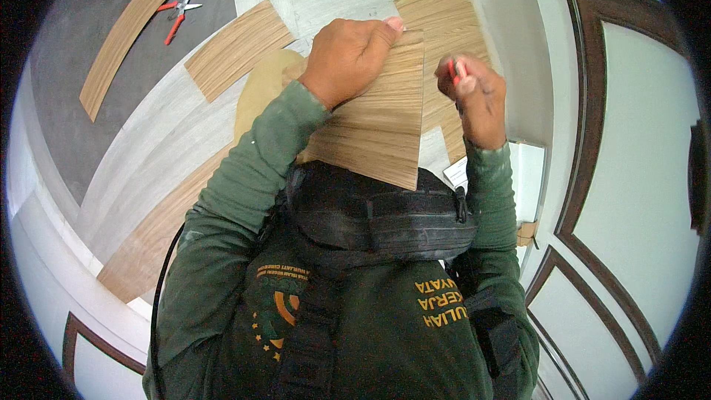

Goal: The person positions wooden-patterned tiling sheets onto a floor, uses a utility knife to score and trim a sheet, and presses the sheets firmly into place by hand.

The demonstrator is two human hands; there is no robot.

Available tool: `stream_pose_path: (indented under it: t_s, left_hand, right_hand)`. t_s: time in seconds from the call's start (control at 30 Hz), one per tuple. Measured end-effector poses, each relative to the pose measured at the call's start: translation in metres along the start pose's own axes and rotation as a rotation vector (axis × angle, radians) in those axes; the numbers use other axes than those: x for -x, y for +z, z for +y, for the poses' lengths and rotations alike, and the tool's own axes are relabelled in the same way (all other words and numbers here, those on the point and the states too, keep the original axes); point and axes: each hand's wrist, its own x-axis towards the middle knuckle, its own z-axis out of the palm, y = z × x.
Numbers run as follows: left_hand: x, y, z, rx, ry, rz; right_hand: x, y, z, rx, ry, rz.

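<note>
My left hand (348,59) is closed on the upper edge of a wood-look floor plank piece (381,122), thumb over its far edge. The piece is tilted in front of me, its near corner by the black waist bag (370,215). To the right, and apart from the piece, my right hand (480,100) is closed around a small red-handled tool (458,71). Its fingers hide most of that tool, so its kind does not show. Slight blur lies on this hand.
Red-handled snips (178,13) lie on dark grey floor at the far left, beside a long wood-look strip (126,41). A short plank piece (238,50) rests on laid grey planks (148,144). A white wall with brown moulding (581,118) bounds the right side.
</note>
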Motion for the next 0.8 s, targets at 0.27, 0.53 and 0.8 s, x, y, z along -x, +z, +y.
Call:
stream_pose_path:
  t_s: [0.27,0.53,0.8]
  left_hand:
    - [0.001,0.0,0.003,0.055,0.009,0.009]
    - [0.004,0.001,0.002,0.025,-0.01,-0.001]
    - [0.007,0.009,0.007,0.033,0.065,-0.009]
  right_hand:
    - [0.001,0.006,-0.013,0.151,-0.047,-0.148]
    - [-0.005,0.007,-0.02,0.208,-0.052,-0.158]
    - [-0.017,0.001,-0.005,0.135,0.006,-0.038]
